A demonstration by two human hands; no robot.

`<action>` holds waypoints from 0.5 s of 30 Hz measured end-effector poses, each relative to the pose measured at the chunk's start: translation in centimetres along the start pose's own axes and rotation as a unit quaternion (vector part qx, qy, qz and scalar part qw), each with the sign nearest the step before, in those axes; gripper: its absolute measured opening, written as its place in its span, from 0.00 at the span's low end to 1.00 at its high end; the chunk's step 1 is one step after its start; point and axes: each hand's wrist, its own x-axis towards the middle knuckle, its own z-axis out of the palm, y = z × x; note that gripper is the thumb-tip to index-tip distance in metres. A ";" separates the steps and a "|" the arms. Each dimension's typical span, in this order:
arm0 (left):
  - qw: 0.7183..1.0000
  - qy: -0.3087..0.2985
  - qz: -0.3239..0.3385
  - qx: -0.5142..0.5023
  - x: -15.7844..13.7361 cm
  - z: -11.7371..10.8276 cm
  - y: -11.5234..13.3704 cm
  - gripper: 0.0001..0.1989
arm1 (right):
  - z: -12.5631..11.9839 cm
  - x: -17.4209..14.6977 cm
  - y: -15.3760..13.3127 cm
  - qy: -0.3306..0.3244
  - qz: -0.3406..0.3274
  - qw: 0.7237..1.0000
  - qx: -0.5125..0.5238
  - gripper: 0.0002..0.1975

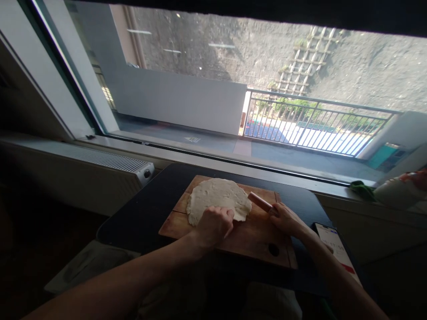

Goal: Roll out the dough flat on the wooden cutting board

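A flat, pale sheet of dough (216, 193) with an uneven edge lies on a wooden cutting board (247, 244). My left hand (215, 224) is closed like a fist over the dough's near edge; its fingertips are hidden, so I cannot tell whether they grip the dough. To the right, my right hand (283, 217) is wrapped round one end of a short wooden rolling pin (260, 202). The pin slants over the right side of the board, its far end close to the dough's edge.
The board rests on a dark table (140, 213) below a large window. A phone (333, 249) with a lit screen lies by my right forearm. A white radiator (110, 164) stands at the left, and a green cloth (362, 190) sits on the sill at the right.
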 end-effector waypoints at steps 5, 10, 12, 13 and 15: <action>0.995 -0.010 0.044 -0.086 -0.4 -0.4 0.9 0.10 | 0.1 0.2 0.1 0.023 -0.002 1.000 -0.006 0.03; 0.987 -0.002 0.095 -0.128 2.0 0.2 -1.0 0.13 | 0.6 -0.1 0.0 0.042 0.008 0.999 -0.022 0.06; 0.980 -0.028 0.133 -0.147 3.4 0.3 -2.5 0.12 | 0.7 -0.4 -0.3 0.046 0.009 0.999 -0.026 0.08; 0.978 -0.041 0.125 -0.161 4.1 0.4 -3.3 0.13 | 0.8 -0.6 -0.5 0.048 0.007 0.998 -0.029 0.08; 0.981 -0.041 0.077 -0.175 5.1 0.5 -4.9 0.15 | 0.7 -0.9 -0.8 0.044 -0.006 0.999 -0.031 0.08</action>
